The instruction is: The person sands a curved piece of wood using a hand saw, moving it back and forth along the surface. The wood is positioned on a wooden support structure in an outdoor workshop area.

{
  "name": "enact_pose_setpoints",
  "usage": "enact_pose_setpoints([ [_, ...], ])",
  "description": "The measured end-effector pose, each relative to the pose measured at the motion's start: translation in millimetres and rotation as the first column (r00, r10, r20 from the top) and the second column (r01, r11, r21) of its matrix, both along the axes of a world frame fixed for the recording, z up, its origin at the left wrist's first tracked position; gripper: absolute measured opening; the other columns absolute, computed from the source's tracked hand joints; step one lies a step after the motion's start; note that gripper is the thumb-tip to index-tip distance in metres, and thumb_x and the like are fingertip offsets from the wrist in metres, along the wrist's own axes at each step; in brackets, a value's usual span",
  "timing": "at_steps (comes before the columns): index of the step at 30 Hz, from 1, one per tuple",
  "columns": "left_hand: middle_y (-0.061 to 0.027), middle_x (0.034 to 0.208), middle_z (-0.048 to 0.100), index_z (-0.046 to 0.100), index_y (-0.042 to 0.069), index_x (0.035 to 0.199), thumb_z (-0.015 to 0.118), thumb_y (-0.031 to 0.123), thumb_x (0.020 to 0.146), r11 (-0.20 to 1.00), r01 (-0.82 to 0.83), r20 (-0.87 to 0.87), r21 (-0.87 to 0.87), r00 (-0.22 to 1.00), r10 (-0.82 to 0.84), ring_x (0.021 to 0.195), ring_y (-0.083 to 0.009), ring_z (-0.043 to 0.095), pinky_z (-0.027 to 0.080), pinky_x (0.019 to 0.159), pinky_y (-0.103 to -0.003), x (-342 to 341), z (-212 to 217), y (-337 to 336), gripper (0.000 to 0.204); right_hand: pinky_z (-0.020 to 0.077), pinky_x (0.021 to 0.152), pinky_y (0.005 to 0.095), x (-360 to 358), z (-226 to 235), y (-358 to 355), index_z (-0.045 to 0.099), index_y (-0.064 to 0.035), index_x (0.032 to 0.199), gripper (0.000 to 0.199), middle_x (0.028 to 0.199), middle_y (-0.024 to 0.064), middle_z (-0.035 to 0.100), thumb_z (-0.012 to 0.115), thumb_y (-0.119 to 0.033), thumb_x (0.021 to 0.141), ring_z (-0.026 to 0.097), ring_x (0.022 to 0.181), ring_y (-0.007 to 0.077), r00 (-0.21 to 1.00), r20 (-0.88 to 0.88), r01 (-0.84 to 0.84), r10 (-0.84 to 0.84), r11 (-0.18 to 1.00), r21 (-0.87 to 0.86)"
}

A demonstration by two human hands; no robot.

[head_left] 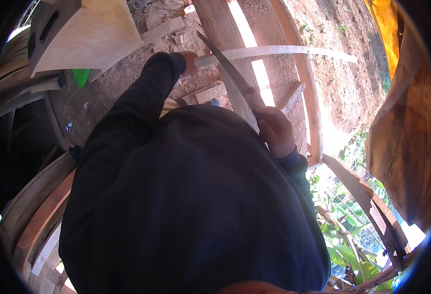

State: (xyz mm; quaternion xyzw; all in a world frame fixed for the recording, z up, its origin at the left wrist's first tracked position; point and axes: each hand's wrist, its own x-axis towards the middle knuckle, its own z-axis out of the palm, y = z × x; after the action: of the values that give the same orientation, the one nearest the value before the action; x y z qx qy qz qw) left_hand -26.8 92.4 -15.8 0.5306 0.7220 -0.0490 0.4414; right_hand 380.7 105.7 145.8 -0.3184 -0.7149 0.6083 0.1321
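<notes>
**Handsaw (232,72) across a pale wooden strip (284,50)**

The left hand (190,62) clasps the strip's left end; the right hand (278,130), below the strip, is curled round the saw's handle. The blade crosses the strip just beside the left hand. A broad plank (213,17) runs beneath the strip. Left of it stands a slotted wooden piece (93,36); beyond its right end hangs a yellow sheet (386,29).

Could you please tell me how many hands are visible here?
2: the left hand holds the left end of a pale wooden strip; the right hand grips a long tapered blade. Some fingers are hidden.
</notes>
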Motion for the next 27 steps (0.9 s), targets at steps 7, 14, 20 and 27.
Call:
enact_pose_setpoints([
  [7,-0.0126,0.076,0.076,0.078,0.000,0.096,0.075,0.020,0.081,0.980,-0.131,0.282,-0.147,0.944,0.168,0.064,-0.0232,0.076,0.062,0.062,-0.042,9.5,1.4,-8.7,0.026,0.0509,0.088,0.0295,30.3,-27.1,-20.2,0.065,-0.0031,0.126,0.020,0.111,0.0040,0.068,0.061,0.000,0.106,0.061,0.098,0.0112,0.987,-0.039,0.151,-0.157,0.980,-0.126],
  [14,-0.0131,0.073,0.077,0.078,0.002,0.083,0.073,0.025,0.081,0.977,-0.066,0.486,-0.204,0.859,0.160,0.064,-0.0234,0.076,0.060,0.061,-0.041,11.2,-35.5,-24.8,0.023,0.0515,0.089,0.0304,46.4,-20.7,-44.6,0.063,-0.0020,0.122,0.016,0.114,0.0071,0.067,0.060,0.005,0.107,0.062,0.100,0.0134,0.988,-0.079,0.116,-0.130,0.979,-0.170],
  [20,-0.0117,0.072,0.075,0.074,0.003,0.080,0.073,0.024,0.083,0.997,-0.044,0.402,-0.069,0.913,0.068,0.063,-0.0226,0.075,0.059,0.063,-0.040,34.7,-40.0,-35.3,0.021,0.0538,0.097,0.0383,-20.5,-47.9,-10.8,0.071,-0.0085,0.122,0.017,0.109,0.0131,0.075,0.063,-0.012,0.108,0.072,0.105,0.0236,0.984,0.100,0.147,-0.145,0.989,-0.016],
  [27,-0.0127,0.074,0.074,0.072,0.000,0.084,0.073,0.022,0.085,0.987,-0.062,0.330,-0.149,0.938,0.109,0.060,-0.0228,0.073,0.058,0.058,-0.039,19.8,-26.6,-23.4,0.022,0.0484,0.073,0.0274,33.0,-56.1,-26.8,0.069,-0.0049,0.114,0.011,0.113,0.0063,0.074,0.061,-0.003,0.107,0.062,0.084,0.0108,0.992,-0.078,0.107,-0.100,0.991,0.082],
])
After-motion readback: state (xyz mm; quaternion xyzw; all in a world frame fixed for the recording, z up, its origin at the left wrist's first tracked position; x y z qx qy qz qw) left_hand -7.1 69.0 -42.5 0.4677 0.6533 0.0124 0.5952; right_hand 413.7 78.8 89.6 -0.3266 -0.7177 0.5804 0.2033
